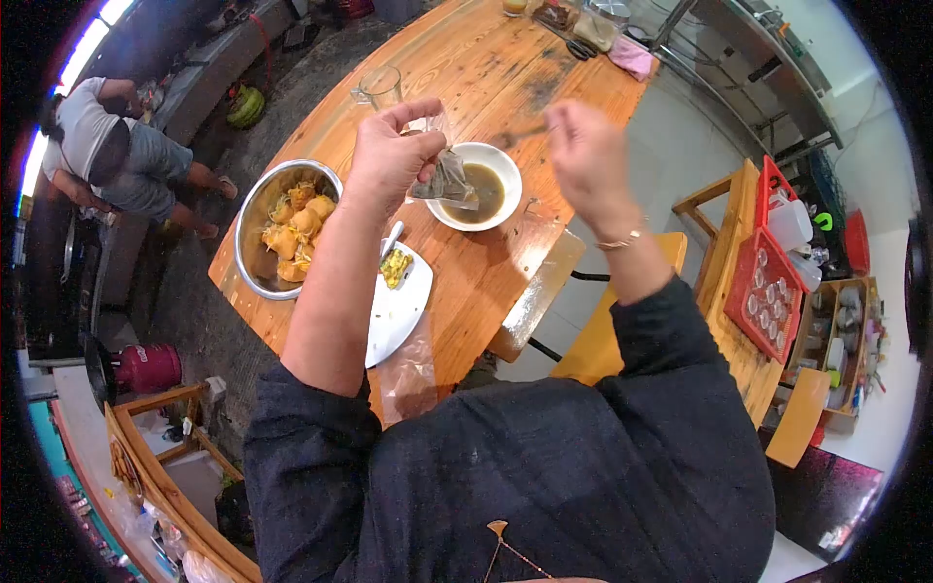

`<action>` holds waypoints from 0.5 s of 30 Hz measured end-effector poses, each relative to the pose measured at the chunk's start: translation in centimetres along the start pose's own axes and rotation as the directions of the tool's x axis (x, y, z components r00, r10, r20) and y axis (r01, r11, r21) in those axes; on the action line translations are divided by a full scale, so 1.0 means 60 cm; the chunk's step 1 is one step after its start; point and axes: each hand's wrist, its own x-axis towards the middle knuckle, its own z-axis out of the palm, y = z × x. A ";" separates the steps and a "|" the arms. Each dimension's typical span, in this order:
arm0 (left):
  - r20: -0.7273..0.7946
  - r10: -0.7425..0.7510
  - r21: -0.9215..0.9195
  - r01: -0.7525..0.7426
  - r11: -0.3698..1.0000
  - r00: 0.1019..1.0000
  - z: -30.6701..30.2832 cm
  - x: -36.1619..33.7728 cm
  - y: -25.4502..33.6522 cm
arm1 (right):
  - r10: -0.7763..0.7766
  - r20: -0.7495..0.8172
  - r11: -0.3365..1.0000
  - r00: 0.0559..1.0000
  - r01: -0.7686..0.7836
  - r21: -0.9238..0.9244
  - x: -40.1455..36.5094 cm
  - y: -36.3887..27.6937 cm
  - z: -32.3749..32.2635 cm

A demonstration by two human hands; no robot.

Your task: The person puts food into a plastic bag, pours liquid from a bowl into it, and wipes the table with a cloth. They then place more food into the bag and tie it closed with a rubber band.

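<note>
My left hand [394,155] is closed, pinching the top of a small clear plastic bag [450,185] with dark liquid inside. The bag hangs over the left rim of a white bowl [515,199] that holds a brownish-green broth. My right hand [588,160], smeared by motion, is closed above the table to the right of the bowl. From its fingers a blurred spoon [523,132] points left, just past the bowl's upper right rim. Left of my left forearm, a steel bowl [243,248] contains several golden fried pieces with shredded filling.
A white plate [394,325] with yellow-green food and a spoon handle lies on the wooden table [466,330]. A glass mug [379,87] stands behind my left hand. Scissors [581,49] and a pink cloth [634,58] lie far back. Another person [126,146] bends at left.
</note>
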 end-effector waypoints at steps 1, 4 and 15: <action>0.000 0.004 0.013 -0.004 1.000 1.000 0.002 -0.002 0.002 | 0.092 0.048 0.995 0.995 -0.094 0.045 -0.019 0.034 0.037; 0.018 0.010 0.006 -0.010 1.000 1.000 0.002 -0.007 0.007 | 0.446 0.225 0.854 0.866 -0.488 0.183 -0.065 0.113 0.116; 0.161 0.011 0.062 -0.021 0.998 0.987 0.007 -0.008 -0.001 | 0.043 0.494 0.973 0.868 -0.149 0.177 0.035 0.019 0.064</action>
